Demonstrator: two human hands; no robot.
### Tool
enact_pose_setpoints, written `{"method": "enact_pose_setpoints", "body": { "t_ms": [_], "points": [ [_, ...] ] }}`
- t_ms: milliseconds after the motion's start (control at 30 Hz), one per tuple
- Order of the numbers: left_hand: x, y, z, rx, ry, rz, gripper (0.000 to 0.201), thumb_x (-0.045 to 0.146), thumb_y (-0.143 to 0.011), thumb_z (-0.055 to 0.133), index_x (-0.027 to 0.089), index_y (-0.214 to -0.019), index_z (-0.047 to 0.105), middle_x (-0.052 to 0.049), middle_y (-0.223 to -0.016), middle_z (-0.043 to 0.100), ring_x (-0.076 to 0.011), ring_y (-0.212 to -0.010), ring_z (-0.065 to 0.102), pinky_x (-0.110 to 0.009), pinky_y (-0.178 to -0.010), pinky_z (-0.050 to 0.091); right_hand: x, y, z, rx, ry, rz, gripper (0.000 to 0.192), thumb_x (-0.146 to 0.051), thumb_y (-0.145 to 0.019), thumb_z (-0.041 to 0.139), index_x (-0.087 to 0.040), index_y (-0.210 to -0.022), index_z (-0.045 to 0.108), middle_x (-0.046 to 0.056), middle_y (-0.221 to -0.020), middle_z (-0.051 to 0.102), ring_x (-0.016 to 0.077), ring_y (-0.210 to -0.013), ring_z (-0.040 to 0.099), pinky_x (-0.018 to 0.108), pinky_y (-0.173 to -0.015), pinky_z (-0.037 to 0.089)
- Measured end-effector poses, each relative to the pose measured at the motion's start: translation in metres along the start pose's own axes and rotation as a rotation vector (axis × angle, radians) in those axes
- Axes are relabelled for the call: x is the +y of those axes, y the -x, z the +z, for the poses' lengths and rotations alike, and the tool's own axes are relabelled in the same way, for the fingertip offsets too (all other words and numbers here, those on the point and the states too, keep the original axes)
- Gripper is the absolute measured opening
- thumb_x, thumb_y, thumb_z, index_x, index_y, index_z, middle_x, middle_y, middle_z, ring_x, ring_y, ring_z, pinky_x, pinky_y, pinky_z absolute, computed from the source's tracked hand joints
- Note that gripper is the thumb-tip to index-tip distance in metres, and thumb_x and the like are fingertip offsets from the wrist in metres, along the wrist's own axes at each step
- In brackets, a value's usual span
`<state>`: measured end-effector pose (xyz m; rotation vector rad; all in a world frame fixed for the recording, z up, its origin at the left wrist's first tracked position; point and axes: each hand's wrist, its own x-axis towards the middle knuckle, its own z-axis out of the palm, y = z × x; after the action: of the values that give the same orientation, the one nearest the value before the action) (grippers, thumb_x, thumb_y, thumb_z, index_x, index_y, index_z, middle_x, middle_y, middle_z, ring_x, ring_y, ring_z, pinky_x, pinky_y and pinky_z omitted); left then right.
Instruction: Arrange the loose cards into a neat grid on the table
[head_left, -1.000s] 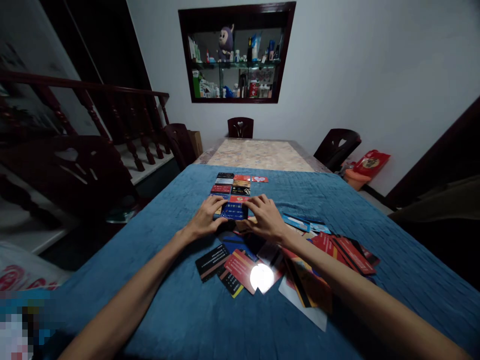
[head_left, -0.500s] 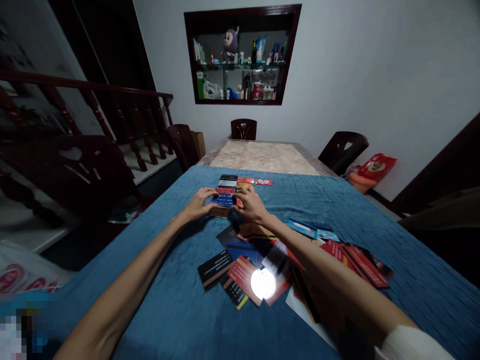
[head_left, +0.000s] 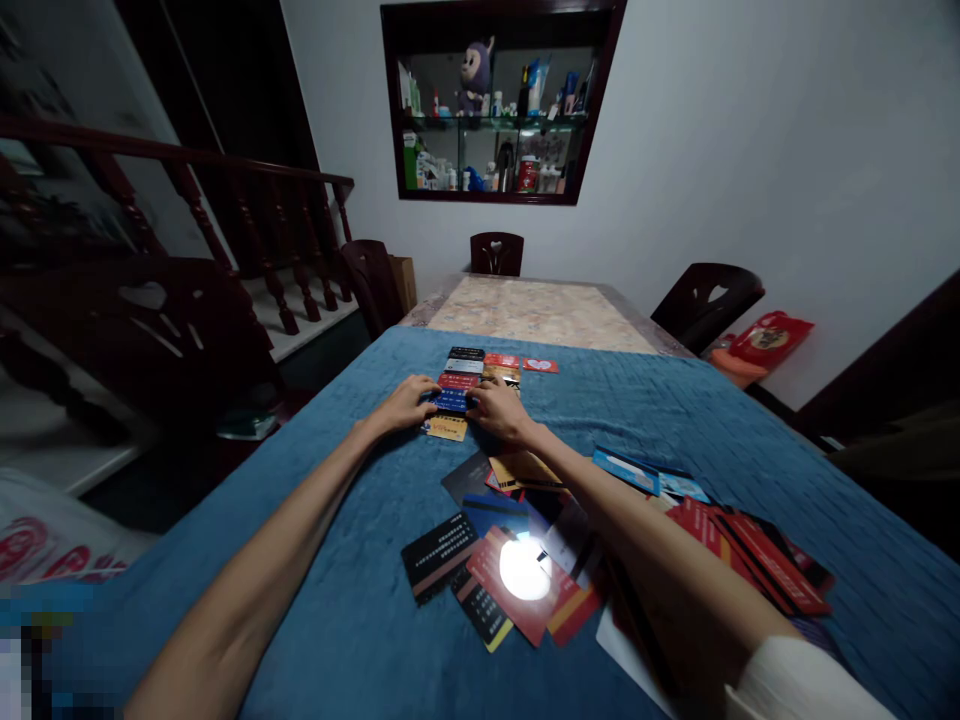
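Observation:
My left hand (head_left: 409, 403) rests at the left end of a blue card (head_left: 451, 401), its thumb and fingers at the edge. From the other side my right hand (head_left: 499, 408) holds the same card's right end. The blue card lies in a column below a red card (head_left: 457, 381), a grey card (head_left: 463, 366) and a black card (head_left: 466, 353). Under it, nearer me, a yellow card (head_left: 448, 430) shows. Beside this column lie an orange-red card (head_left: 501, 360) and a gold card (head_left: 501, 374), partly hidden by my right hand. Farther right is a red card with a white heart (head_left: 540, 366).
Loose overlapping cards, among them a black card (head_left: 439, 557) and a glare-lit red card (head_left: 517, 615), lie near me under my right forearm. Blue cards (head_left: 626, 470) and red cards (head_left: 757, 560) spread to the right. A blue cloth (head_left: 337, 570) covers the near table.
The blue card has settled lower into the column, and more of the yellow card shows below it. Both hands stay at its ends. The view has shifted slightly.

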<state>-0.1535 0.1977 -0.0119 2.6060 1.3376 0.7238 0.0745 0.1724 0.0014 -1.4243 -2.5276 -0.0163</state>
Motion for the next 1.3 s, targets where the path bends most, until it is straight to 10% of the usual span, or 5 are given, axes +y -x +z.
{"method": "enact_pose_setpoints", "body": {
  "t_ms": [1300],
  "points": [
    [0.001, -0.0022, 0.01, -0.071, -0.138, -0.056, 0.034, 0.019, -0.081, 0.054, 0.015, -0.109, 0.072, -0.011, -0.117, 0.069, -0.0252, -0.111, 0.062, -0.037, -0.103, 0.047, -0.0003, -0.008, -0.0069, -0.141, 0.068, 0.003, 0.042, -0.044, -0.091, 0.056, -0.025, -0.127, 0.063, 0.012, -0.129, 0.061, 0.0332, -0.122, 0.044, 0.042, -0.089, 0.044]
  ]
}}
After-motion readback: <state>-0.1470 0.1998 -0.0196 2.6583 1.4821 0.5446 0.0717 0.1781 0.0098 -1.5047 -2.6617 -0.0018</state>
